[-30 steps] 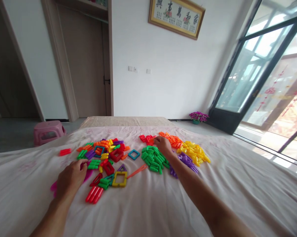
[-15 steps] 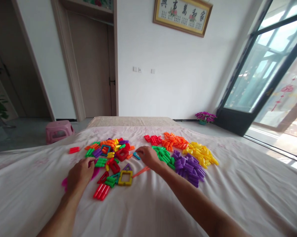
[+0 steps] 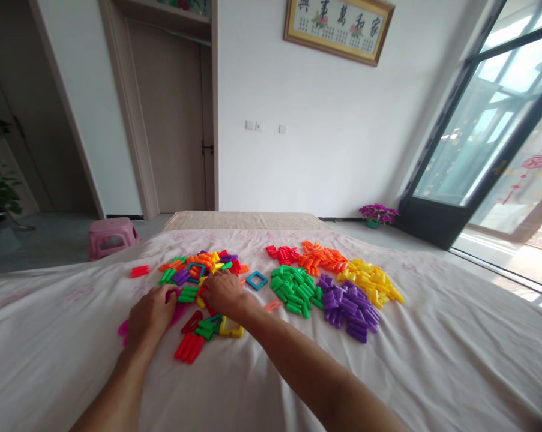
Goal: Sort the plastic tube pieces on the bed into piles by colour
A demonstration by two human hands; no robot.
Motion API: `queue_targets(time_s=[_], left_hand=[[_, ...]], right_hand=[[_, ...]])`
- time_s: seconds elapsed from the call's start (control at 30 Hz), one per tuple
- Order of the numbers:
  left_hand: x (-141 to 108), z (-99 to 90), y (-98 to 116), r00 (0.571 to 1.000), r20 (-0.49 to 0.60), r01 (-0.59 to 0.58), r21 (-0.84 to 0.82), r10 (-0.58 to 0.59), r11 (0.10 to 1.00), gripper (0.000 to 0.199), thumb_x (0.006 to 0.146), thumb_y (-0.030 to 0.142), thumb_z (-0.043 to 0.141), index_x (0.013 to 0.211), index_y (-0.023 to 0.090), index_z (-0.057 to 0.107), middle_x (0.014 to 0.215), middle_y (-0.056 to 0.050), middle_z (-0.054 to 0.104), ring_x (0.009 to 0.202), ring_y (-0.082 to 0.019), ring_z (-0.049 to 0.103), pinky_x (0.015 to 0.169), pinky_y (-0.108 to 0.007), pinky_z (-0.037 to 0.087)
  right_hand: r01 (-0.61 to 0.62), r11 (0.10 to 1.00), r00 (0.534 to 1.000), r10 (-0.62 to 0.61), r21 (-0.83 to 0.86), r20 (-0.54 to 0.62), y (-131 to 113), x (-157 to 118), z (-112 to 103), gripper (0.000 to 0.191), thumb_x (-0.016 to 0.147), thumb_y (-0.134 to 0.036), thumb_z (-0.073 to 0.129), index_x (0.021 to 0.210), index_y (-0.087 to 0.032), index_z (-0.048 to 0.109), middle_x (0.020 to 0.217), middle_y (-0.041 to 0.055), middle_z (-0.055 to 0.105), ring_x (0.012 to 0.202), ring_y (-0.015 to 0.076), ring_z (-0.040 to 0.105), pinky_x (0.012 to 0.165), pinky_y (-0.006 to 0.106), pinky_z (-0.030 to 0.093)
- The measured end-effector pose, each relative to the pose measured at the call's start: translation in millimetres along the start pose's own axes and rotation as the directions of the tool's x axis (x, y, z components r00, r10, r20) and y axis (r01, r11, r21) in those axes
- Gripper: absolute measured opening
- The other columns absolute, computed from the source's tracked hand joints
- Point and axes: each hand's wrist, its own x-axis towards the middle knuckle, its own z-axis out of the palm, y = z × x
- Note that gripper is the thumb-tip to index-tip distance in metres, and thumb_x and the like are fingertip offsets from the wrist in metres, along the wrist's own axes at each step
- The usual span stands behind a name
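A mixed pile of toy pieces point(image 3: 201, 259) lies on the sheet point(image 3: 271, 384), toward its left edge. The right hand point(image 3: 225, 292) is over the pile, fingers bent down; I cannot tell whether they grip anything. The left hand point(image 3: 151, 315) is just beside a green piece point(image 3: 188, 294), its fingers' hold also unclear. Toward the right edge lie green point(image 3: 293, 288), purple point(image 3: 348, 305) and yellow heaps point(image 3: 370, 283), with orange point(image 3: 321, 258) and red heaps point(image 3: 281, 255) nearer the far edge.
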Motion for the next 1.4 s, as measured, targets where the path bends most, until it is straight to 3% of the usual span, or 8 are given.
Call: queue_targets(time_s=[0.17, 0.3, 0.53, 0.67, 0.9, 1.0, 1.17, 1.4], left_hand=[[0.2, -0.5, -0.4, 1.0, 0.013, 0.003, -0.005, -0.003, 1.0, 0.042, 0.095, 0.037, 0.038, 0.114, 0.024, 0.073, 0.118, -0.01, 0.074, 0.104, -0.027, 0.069, 0.081, -0.035, 0.048], [0.4, -0.3, -0.7, 1.0, 0.019, -0.001, 0.0, 0.001, 1.0, 0.043, 0.096, 0.037, 0.037, 0.115, 0.024, 0.073, 0.119, -0.009, 0.074, 0.105, -0.026, 0.07, 0.079, -0.035, 0.048], [0.8, 2.0, -0.6, 1.0, -0.016, -0.003, 0.009, 0.003, 1.0, 0.038, 0.095, 0.034, 0.042, 0.112, 0.025, 0.074, 0.116, -0.008, 0.076, 0.099, -0.024, 0.071, 0.075, -0.032, 0.047], [1.6, 1.9, 0.5, 1.0, -0.014, -0.001, 0.004, 0.002, 1.0, 0.039, 0.095, 0.035, 0.04, 0.112, 0.025, 0.074, 0.114, -0.008, 0.076, 0.1, -0.024, 0.07, 0.076, -0.032, 0.047], [0.7, 1.5, 0.9, 1.0, -0.007, -0.005, 0.002, 0.005, 1.0, 0.041, 0.096, 0.034, 0.037, 0.114, 0.024, 0.072, 0.116, -0.008, 0.074, 0.102, -0.025, 0.069, 0.078, -0.034, 0.046], [0.8, 3.6, -1.3, 1.0, -0.015, -0.011, 0.01, 0.011, 1.0, 0.04, 0.096, 0.034, 0.039, 0.115, 0.024, 0.072, 0.116, -0.008, 0.075, 0.101, -0.024, 0.069, 0.078, -0.032, 0.045], [0.9, 5.9, -3.3, 1.0, -0.019, -0.016, 0.016, 0.016, 1.0, 0.039, 0.096, 0.035, 0.039, 0.114, 0.024, 0.072, 0.117, -0.008, 0.075, 0.101, -0.023, 0.069, 0.078, -0.031, 0.045], [4.1, 7.9, -3.1, 1.0, -0.02, 0.003, 0.034, -0.002, 0.999, 0.039, 0.096, 0.034, 0.04, 0.115, 0.025, 0.072, 0.115, -0.007, 0.076, 0.1, -0.022, 0.07, 0.076, -0.03, 0.045]], right_hand=[[-0.03, 0.989, 0.996, 0.041, 0.146, -0.077, 6.9, -6.6, -3.6, 0.029, 0.1, -0.038, 0.05, 0.106, -0.023, 0.074, 0.108, 0.0061, 0.076, 0.095, 0.0212, 0.069, 0.072, 0.027, 0.046], [-0.153, 0.953, 0.964, 0.202, 0.262, -0.173, 43.6, -23.2, -9.7, 0.029, 0.099, -0.04, 0.051, 0.105, -0.025, 0.075, 0.097, 0.0025, 0.077, 0.087, 0.0173, 0.069, 0.069, 0.023, 0.043], [-0.454, 0.81, 0.803, 0.553, 0.371, -0.224, 154.2, -32.3, -42.4, 0.031, 0.094, -0.032, 0.055, 0.113, -0.02, 0.077, 0.105, 0.0069, 0.077, 0.097, 0.0214, 0.07, 0.079, 0.026, 0.048], [-0.531, 0.744, 0.71, 0.651, 0.405, -0.266, 179.9, -28.2, -47.0, 0.045, 0.092, -0.026, 0.055, 0.134, -0.018, 0.067, 0.115, 0.0096, 0.076, 0.106, 0.0222, 0.07, 0.088, 0.03, 0.051], [-0.27, 0.897, 0.918, 0.35, 0.35, -0.188, 116.9, -18.6, -15.0, 0.027, 0.092, -0.029, 0.06, 0.113, -0.027, 0.077, 0.111, 0.0025, 0.077, 0.103, 0.0201, 0.07, 0.087, 0.028, 0.051], [-0.117, 0.96, 0.971, 0.165, 0.255, -0.176, 86.4, -15.2, -4.4, 0.022, 0.092, -0.038, 0.064, 0.106, -0.028, 0.079, 0.111, 0.0029, 0.075, 0.106, 0.021, 0.066, 0.091, 0.029, 0.048], [-0.009, 0.999, 0.988, 0.017, 0.051, -0.157, 61.8, -15.1, 2.8, 0.025, 0.091, -0.046, 0.065, 0.101, -0.027, 0.079, 0.12, 0.0066, 0.069, 0.113, 0.0258, 0.059, 0.095, 0.035, 0.046], [0.046, 0.998, 0.977, -0.056, -0.05, -0.207, 32.0, -16.3, -5.6, 0.022, 0.089, -0.025, 0.061, 0.107, -0.022, 0.073, 0.112, 0.0081, 0.071, 0.111, 0.0259, 0.056, 0.094, 0.039, 0.043]])
